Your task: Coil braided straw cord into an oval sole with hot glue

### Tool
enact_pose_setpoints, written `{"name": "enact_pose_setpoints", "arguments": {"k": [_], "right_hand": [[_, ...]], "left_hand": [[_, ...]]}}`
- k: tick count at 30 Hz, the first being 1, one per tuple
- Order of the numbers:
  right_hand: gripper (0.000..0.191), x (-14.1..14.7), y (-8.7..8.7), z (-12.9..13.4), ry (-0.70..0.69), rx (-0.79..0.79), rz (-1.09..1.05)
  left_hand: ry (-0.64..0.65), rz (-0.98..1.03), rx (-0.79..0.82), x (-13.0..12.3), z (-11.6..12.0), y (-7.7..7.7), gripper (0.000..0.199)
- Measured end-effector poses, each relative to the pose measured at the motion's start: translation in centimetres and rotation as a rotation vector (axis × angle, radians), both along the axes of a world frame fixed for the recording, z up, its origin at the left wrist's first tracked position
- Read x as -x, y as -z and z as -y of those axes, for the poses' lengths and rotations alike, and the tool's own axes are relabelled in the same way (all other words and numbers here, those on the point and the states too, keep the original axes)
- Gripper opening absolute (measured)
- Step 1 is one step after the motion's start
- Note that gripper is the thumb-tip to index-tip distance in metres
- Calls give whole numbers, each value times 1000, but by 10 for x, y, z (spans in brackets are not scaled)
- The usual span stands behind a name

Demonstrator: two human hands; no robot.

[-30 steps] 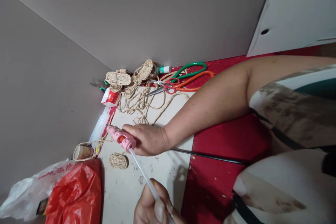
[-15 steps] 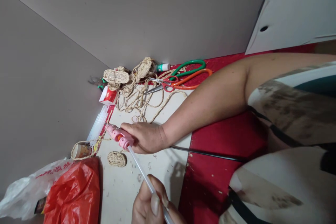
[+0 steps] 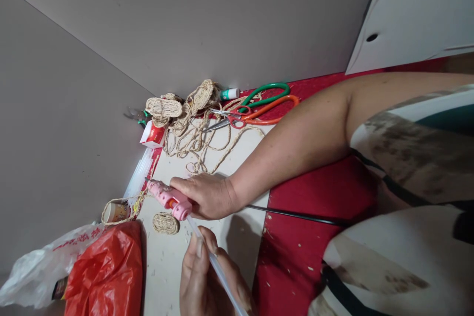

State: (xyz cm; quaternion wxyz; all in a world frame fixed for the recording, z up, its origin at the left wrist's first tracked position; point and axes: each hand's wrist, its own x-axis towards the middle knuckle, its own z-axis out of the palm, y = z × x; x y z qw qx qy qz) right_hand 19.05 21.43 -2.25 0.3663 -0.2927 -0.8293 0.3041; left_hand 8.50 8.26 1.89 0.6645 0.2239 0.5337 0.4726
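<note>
A pink hot glue gun (image 3: 165, 196) is in my right hand (image 3: 207, 196), which is closed around its grip, with its nozzle towards the far left. A long translucent glue stick (image 3: 218, 269) runs from the back of the gun. My left hand (image 3: 211, 276) pinches the stick between thumb and fingers, a short way behind the gun. Below the gun, a small coil of braided straw cord (image 3: 166, 223) lies on the pale board (image 3: 159, 271). The gun's black cable (image 3: 296, 216) extends to the right from under my right hand.
Straw cord bundles (image 3: 165, 108) and loose strands lie by the wall, beside large scissors (image 3: 268, 103), small red scissors (image 3: 237, 117) and a glue tube (image 3: 229, 94). Farther left are pliers (image 3: 137, 116), a red-white box (image 3: 152, 134), clear sticks (image 3: 138, 173), a paper cup (image 3: 115, 212) and a red bag (image 3: 107, 271).
My left hand has moved up along the glue stick, closer to the back of the gun. The gun's rear has shifted slightly down and right.
</note>
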Motion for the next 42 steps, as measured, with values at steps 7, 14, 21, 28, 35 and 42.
{"name": "enact_pose_setpoints", "arguments": {"k": [7, 14, 21, 28, 35, 42], "right_hand": [[37, 0, 1, 2, -12, 5, 13], [39, -2, -1, 3, -32, 26, 26], [40, -3, 0, 3, -26, -3, 13], [34, -1, 3, 2, -18, -68, 2], [35, 2, 1, 3, 22, -47, -8], [32, 3, -3, 4, 27, 29, 24]], "left_hand": [[48, 43, -49, -8, -2, -1, 14], [104, 39, -121, -8, -1, -1, 17], [82, 40, -156, -10, -1, 0, 14], [88, 56, -165, -7, 0, 0, 12], [54, 65, -225, -14, -1, 1, 14], [-77, 73, -165, -11, -2, 0, 10]]}}
